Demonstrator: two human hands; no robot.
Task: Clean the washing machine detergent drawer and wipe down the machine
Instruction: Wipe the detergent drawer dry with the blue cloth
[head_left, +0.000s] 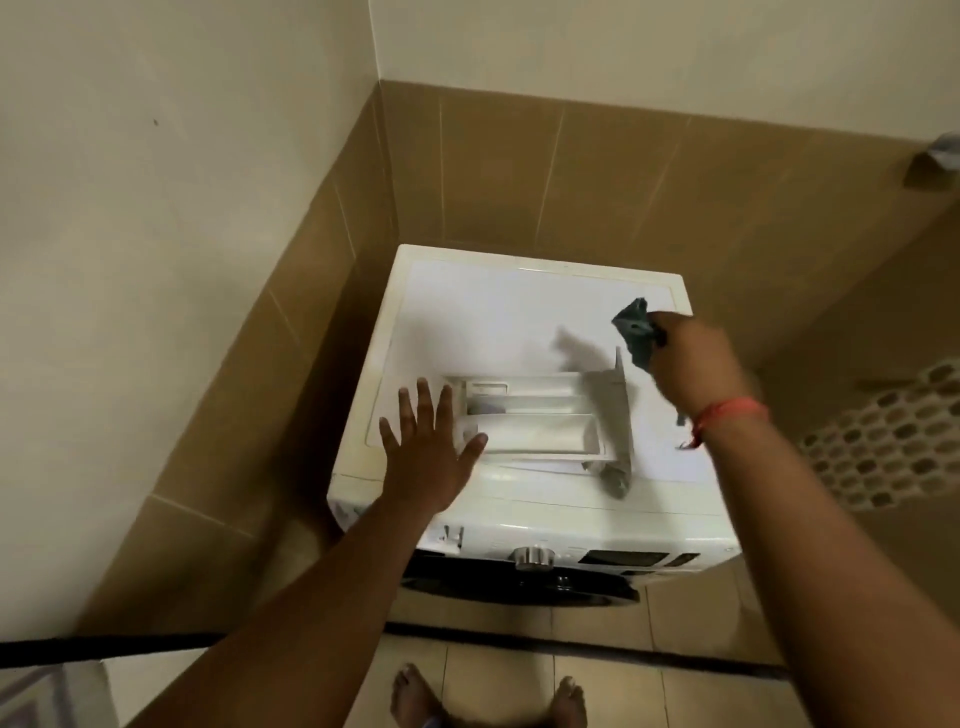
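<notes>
The left hand (428, 447) lies flat with fingers spread, beside the drawer's (535, 423) left end; the right hand (693, 361) pinches a dark cloth (636, 330) above the washing machine's (519, 312) top. The drawer rests there, out of its slot. It looks light, stiff plastic, probably slick; best held by its side walls.

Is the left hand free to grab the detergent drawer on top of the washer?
Probably yes: the left hand lies open beside the detergent drawer, holding nothing, with nothing between them.
</notes>
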